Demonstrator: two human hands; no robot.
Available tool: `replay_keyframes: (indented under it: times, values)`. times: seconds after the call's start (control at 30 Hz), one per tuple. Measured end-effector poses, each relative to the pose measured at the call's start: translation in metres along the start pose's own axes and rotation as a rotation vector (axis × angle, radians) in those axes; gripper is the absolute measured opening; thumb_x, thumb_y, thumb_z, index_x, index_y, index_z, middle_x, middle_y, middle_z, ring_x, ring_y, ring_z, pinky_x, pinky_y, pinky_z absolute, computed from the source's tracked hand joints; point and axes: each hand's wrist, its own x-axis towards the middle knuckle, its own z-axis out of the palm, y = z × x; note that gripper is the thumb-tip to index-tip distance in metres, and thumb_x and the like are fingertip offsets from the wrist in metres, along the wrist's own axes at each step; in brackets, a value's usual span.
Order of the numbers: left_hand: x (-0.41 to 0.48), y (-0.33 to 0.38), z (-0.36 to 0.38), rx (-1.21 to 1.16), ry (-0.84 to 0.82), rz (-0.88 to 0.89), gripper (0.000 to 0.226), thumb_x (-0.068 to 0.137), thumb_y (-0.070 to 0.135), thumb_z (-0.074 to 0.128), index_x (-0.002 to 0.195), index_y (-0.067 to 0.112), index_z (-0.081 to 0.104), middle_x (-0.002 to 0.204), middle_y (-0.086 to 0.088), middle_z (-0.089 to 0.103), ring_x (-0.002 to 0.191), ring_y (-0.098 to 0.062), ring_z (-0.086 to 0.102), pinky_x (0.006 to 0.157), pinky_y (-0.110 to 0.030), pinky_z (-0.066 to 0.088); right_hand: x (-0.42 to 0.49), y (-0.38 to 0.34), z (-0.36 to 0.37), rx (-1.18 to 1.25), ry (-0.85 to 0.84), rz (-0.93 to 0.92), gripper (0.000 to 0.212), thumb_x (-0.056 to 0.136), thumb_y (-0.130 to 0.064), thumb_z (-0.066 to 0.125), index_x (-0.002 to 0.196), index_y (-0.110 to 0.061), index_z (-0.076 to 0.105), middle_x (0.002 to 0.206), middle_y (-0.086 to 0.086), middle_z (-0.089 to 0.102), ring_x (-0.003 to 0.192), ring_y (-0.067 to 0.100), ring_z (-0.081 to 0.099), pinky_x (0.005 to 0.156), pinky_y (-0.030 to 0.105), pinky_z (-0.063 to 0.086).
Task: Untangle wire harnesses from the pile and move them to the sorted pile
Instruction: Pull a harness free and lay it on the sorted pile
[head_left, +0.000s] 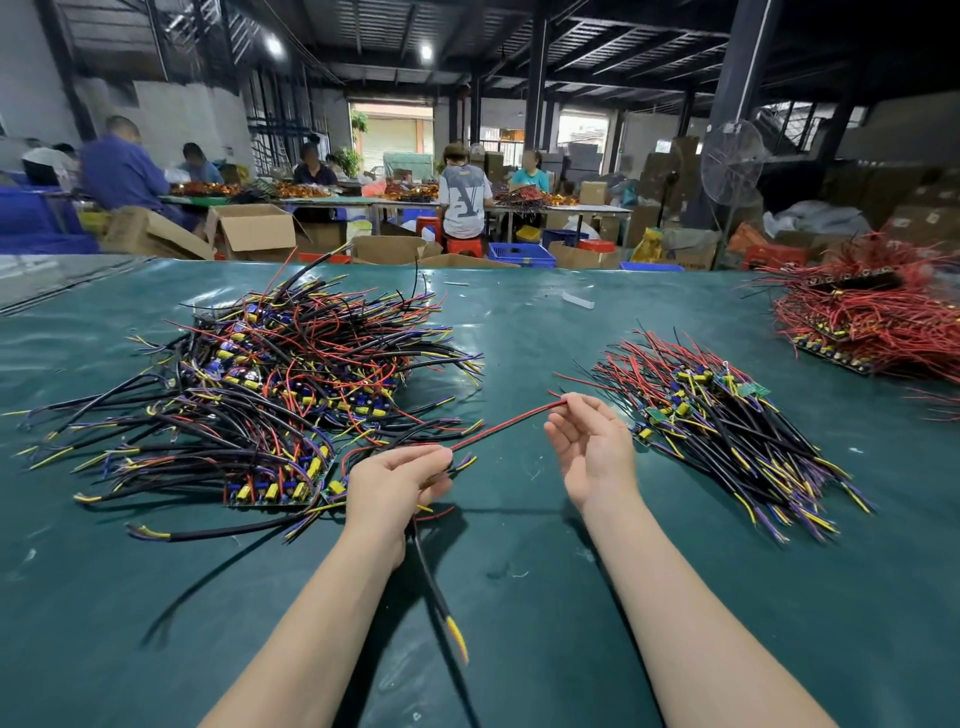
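Note:
A big tangled pile of wire harnesses (270, 384), black, red, yellow and blue with small circuit boards, lies on the left of the green table (519, 597). A smaller, combed-out sorted pile (727, 431) lies at the right. My left hand (395, 483) grips one harness; its thick black cable (436, 587) with a yellow tip hangs down toward me. From that hand a red-and-black wire pair (498, 427) stretches up to the right, where my right hand (592, 441) pinches its far end with the fingertips, just left of the sorted pile.
A third heap of mostly red wires (872, 317) sits at the far right edge. Small white scraps (576, 300) lie at the back of the table. Beyond it are cardboard boxes, blue crates, a standing fan and several people seated at benches.

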Motion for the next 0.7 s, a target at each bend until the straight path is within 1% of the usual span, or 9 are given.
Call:
replay_keyframes:
  times: [0.13, 0.2, 0.3, 0.37, 0.4, 0.47, 0.57, 0.63, 0.7]
  values:
    - [-0.005, 0.003, 0.0, -0.031, -0.087, -0.038, 0.014, 0.078, -0.008, 0.063, 0.068, 0.002, 0.065, 0.053, -0.003, 0.064, 0.045, -0.007, 0.06, 0.052, -0.019, 0.053, 0.0, 0.002, -0.001, 0.122, 0.067, 0.047, 0.022, 0.092, 0.001, 0.047, 0.072, -0.006, 0.053, 0.042, 0.0, 0.059, 0.037, 0.005, 0.057, 0.04, 0.014, 0.048]
    - [-0.005, 0.002, 0.001, -0.049, -0.101, -0.03, 0.013, 0.079, -0.008, 0.063, 0.07, 0.002, 0.065, 0.053, -0.003, 0.064, 0.045, -0.007, 0.059, 0.052, -0.019, 0.053, -0.001, 0.007, 0.0, 0.14, 0.071, 0.071, 0.021, 0.094, -0.005, 0.048, 0.074, -0.004, 0.054, 0.043, 0.001, 0.06, 0.039, 0.007, 0.059, 0.042, 0.016, 0.05]
    - [-0.007, 0.001, 0.002, -0.098, -0.097, -0.025, 0.012, 0.08, -0.006, 0.062, 0.074, 0.003, 0.065, 0.052, -0.001, 0.065, 0.046, -0.005, 0.06, 0.051, -0.014, 0.052, -0.004, 0.018, 0.007, 0.047, 0.017, 0.153, 0.028, 0.096, -0.021, 0.047, 0.076, -0.003, 0.055, 0.046, 0.002, 0.061, 0.041, 0.009, 0.061, 0.042, 0.018, 0.051]
    - [-0.007, 0.001, 0.003, -0.116, -0.102, -0.036, 0.011, 0.081, -0.005, 0.062, 0.075, 0.005, 0.065, 0.054, 0.0, 0.066, 0.047, -0.005, 0.06, 0.051, -0.014, 0.051, -0.01, 0.025, 0.014, -0.061, -0.047, 0.233, 0.03, 0.096, -0.025, 0.046, 0.076, -0.004, 0.057, 0.046, 0.001, 0.061, 0.04, 0.008, 0.059, 0.04, 0.016, 0.048]
    - [-0.007, 0.002, 0.003, -0.119, -0.106, -0.042, 0.011, 0.081, -0.004, 0.062, 0.076, 0.006, 0.065, 0.054, 0.001, 0.066, 0.048, -0.004, 0.06, 0.051, -0.014, 0.051, -0.014, 0.029, 0.017, -0.125, -0.095, 0.263, 0.028, 0.095, -0.023, 0.047, 0.077, -0.005, 0.058, 0.047, 0.0, 0.061, 0.04, 0.007, 0.058, 0.039, 0.015, 0.046]
    - [-0.007, 0.002, 0.002, -0.119, -0.111, -0.046, 0.011, 0.082, -0.002, 0.062, 0.076, 0.007, 0.065, 0.055, 0.001, 0.066, 0.048, -0.004, 0.06, 0.051, -0.014, 0.051, -0.022, 0.035, 0.022, -0.243, -0.213, 0.292, 0.019, 0.093, -0.01, 0.048, 0.08, -0.006, 0.061, 0.048, -0.003, 0.061, 0.041, 0.004, 0.057, 0.041, 0.013, 0.045]
    - [-0.006, 0.002, 0.002, -0.126, -0.11, -0.051, 0.011, 0.083, -0.002, 0.061, 0.078, 0.007, 0.065, 0.057, 0.0, 0.068, 0.049, -0.005, 0.062, 0.05, -0.012, 0.051, -0.029, 0.041, 0.025, -0.317, -0.33, 0.297, 0.027, 0.086, 0.011, 0.041, 0.081, -0.004, 0.062, 0.05, -0.003, 0.06, 0.044, 0.002, 0.056, 0.047, 0.013, 0.045]
    - [-0.006, 0.002, 0.003, -0.117, -0.103, -0.045, 0.011, 0.083, -0.002, 0.061, 0.078, 0.007, 0.065, 0.057, 0.001, 0.068, 0.049, -0.004, 0.063, 0.05, -0.012, 0.051, -0.03, 0.043, 0.026, -0.326, -0.341, 0.287, 0.03, 0.083, 0.015, 0.038, 0.081, -0.004, 0.061, 0.05, -0.003, 0.06, 0.044, 0.002, 0.054, 0.05, 0.013, 0.045]
    - [-0.006, 0.001, 0.003, -0.107, -0.098, -0.034, 0.012, 0.083, -0.002, 0.061, 0.078, 0.008, 0.066, 0.058, 0.001, 0.068, 0.051, -0.004, 0.063, 0.051, -0.012, 0.051, -0.031, 0.045, 0.027, -0.35, -0.326, 0.269, 0.023, 0.087, 0.009, 0.045, 0.079, -0.005, 0.061, 0.05, -0.006, 0.06, 0.042, 0.0, 0.049, 0.051, 0.012, 0.041]
